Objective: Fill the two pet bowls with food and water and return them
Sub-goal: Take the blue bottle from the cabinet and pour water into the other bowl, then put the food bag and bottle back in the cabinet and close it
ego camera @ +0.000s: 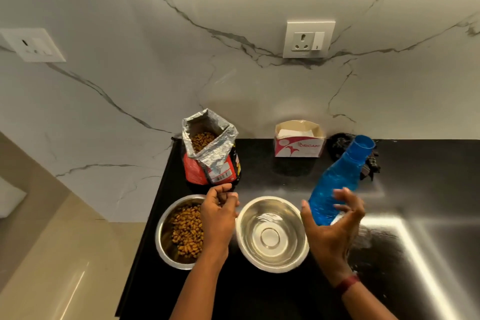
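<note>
On the black counter (pixel 280 296), near its front edge, the two steel bowls stand side by side, almost touching. The left bowl (pixel 164 239) is round and shiny and holds a heap of brown kibble (pixel 187 231) that covers most of its bottom. The right bowl (pixel 248 218) is the same kind. It holds clear water (pixel 270 219), with small ripples on top and the flat ring of the bottom showing through.

The left hand (pixel 220 209) hangs over the right rim of the left bowl. Its fingers (pixel 226 196) are curled toward the thumb, and I cannot tell if they hold any kibble. The right hand (pixel 333 226) is just right of the water bowl. Its thumb and fingers bend loosely round the lower part of a blue bottle (pixel 337 179). The bottle is see-through, has no cap and leans with its mouth up and to the right. A dark red band (pixel 348 284) is on this wrist.

Behind the left bowl stands a red bag (pixel 211 163), its silver top open, with more kibble inside. Behind the right bowl, at the wall, is a small open carton (pixel 300 145) with white paper in it. To the right of the carton lies a dark cloth (pixel 340 143). The marble wall carries two sockets (pixel 307 39).
</note>
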